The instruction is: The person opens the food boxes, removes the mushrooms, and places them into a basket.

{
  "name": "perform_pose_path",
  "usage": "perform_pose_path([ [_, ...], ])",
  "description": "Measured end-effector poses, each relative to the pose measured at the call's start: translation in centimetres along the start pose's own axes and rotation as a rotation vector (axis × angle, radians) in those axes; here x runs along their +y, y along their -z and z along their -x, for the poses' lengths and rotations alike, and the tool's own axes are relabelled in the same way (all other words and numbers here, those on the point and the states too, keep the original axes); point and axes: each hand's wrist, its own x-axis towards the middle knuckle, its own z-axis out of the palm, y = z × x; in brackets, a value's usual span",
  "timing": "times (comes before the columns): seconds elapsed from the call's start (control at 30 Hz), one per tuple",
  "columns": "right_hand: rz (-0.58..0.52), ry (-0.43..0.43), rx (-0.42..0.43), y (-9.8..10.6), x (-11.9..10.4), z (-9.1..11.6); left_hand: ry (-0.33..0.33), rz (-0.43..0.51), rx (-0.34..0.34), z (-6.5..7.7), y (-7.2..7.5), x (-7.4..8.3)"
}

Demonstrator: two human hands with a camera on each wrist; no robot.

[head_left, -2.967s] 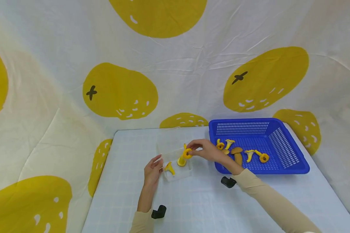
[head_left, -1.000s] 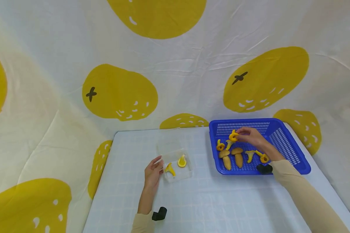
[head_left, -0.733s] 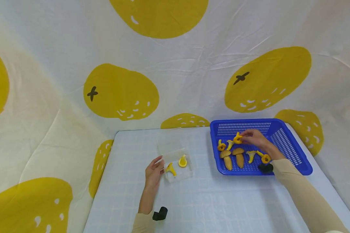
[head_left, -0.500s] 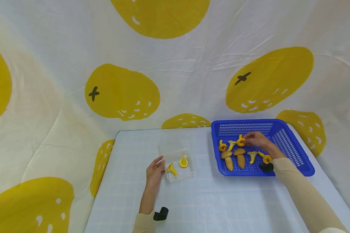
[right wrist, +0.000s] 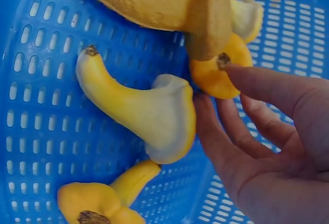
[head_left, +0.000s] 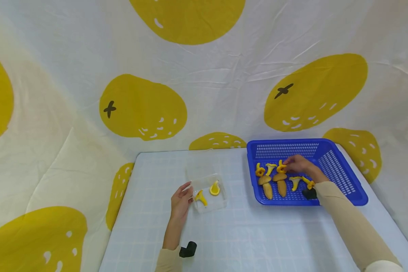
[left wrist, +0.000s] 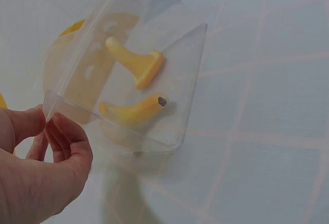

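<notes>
My left hand (head_left: 181, 200) pinches the corner of a clear plastic container (left wrist: 191, 90), whose clear lid stands open behind it. Two yellow chanterelles lie inside, one chanterelle (left wrist: 136, 62) beside the other chanterelle (left wrist: 133, 112). Over in the blue basket (head_left: 285, 141), my right hand (right wrist: 277, 131) has thumb and fingers about the cap of an orange-yellow chanterelle (right wrist: 208, 80). That chanterelle sits low among the others, just behind a brown mushroom (right wrist: 154, 3) that partly covers it in the right wrist view. A paler chanterelle (right wrist: 149, 111) lies close to my fingertips.
Also in the basket are another brown mushroom (head_left: 267, 189) and several chanterelles, such as the far-left chanterelle (head_left: 260, 171). A white checked cloth (head_left: 244, 238) covers the table. Behind stands a fabric backdrop (head_left: 221, 94) with big yellow fruit prints.
My right hand has carried the chanterelle from over the container to the basket and lowered it behind the brown mushrooms. The left hand keeps its place at the container.
</notes>
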Motion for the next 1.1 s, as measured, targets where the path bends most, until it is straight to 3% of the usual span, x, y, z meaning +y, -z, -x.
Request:
perform_pose_path([
  [0.23, 0.1, 0.071, 0.032, 0.2, -1.8, 0.8, 0.005, -0.019, 0.019, 0.0, -0.1, 0.1],
  [0.4, 0.111, 0.146, 0.063, 0.1, -3.6, 1.4, 0.001, -0.031, 0.028, 0.0, 0.0, 0.1],
  [0.63, 0.029, 0.237, 0.116, -1.1, -5.5, 1.9, -0.005, -0.039, 0.025, 0.0, 0.2, 0.2],
  [1.1, -0.105, 0.328, 0.093, -4.0, -8.4, 3.1, 0.003, -0.053, 0.019, 0.0, 0.0, 0.1],
])
